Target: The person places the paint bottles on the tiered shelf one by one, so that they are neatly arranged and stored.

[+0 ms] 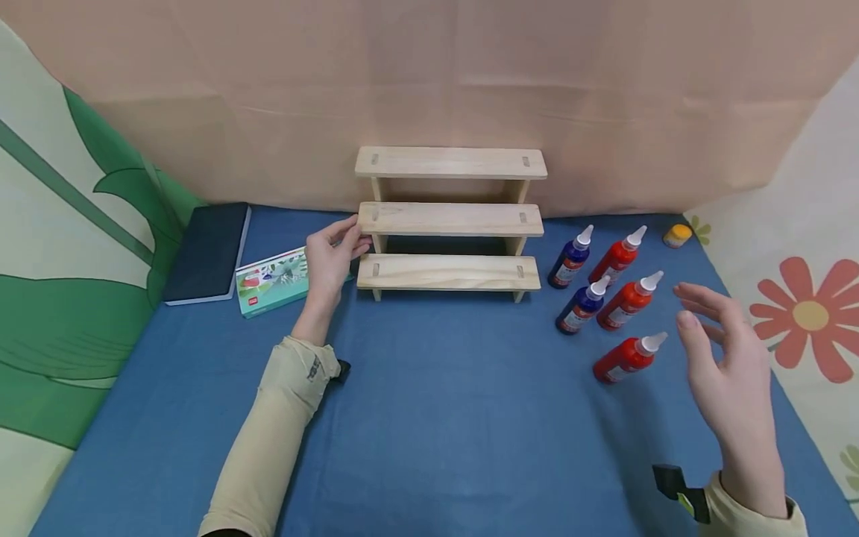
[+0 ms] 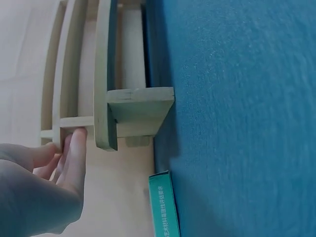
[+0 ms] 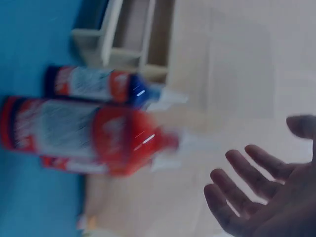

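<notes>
wooden rack [image 1: 450,218] pinched at middle tier by left hand [image 1: 329,259], right hand [image 1: 731,358] spread; likely light, stiff, best gripped at ends.

Behind my left hand [image 1: 329,261], my beige sleeve [image 1: 265,436] bears a small dark marking [image 1: 314,368]; behind my right hand [image 1: 730,365], a black strap [image 1: 671,481] with a yellow-green patch [image 1: 686,504] meets a beige cuff [image 1: 748,519].

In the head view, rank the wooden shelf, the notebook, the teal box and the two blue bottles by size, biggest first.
1. Wooden shelf
2. Notebook
3. Teal box, partly hidden by the left hand
4. Back blue bottle and front blue bottle: too alike to rank apart
</notes>
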Demonstrator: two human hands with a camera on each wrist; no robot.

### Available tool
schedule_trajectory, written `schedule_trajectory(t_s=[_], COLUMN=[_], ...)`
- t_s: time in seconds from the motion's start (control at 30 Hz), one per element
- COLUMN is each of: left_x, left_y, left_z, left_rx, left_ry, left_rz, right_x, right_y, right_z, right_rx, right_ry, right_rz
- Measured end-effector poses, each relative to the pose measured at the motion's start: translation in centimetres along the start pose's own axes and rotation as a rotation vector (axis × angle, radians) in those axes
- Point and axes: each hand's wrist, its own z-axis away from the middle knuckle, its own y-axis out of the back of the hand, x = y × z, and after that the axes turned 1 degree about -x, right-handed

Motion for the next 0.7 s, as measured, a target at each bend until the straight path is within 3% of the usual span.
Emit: schedule_trajectory(t_s=[0.13,0.33,0.7], left_x=[0.0,-0.6,-0.6], left_y=[0.1,0.1,0.4], left_z=[0.2,0.1,0.0], left_rx=[0.001,-0.011,-0.010], left_ry=[-0.018,-0.028,-0.021], left_rz=[0.002,0.031,0.041], right_x=[3.0,6.3,7.4], right_y=[0.0,-0.6,-1.8], right_z=[0.8,1.6,0.9], right_rx=[-0.078,-0.265,-0.425], right_ry=[-0.040,-0.064,-0.092], right_rz=[0.019,0.045,0.046])
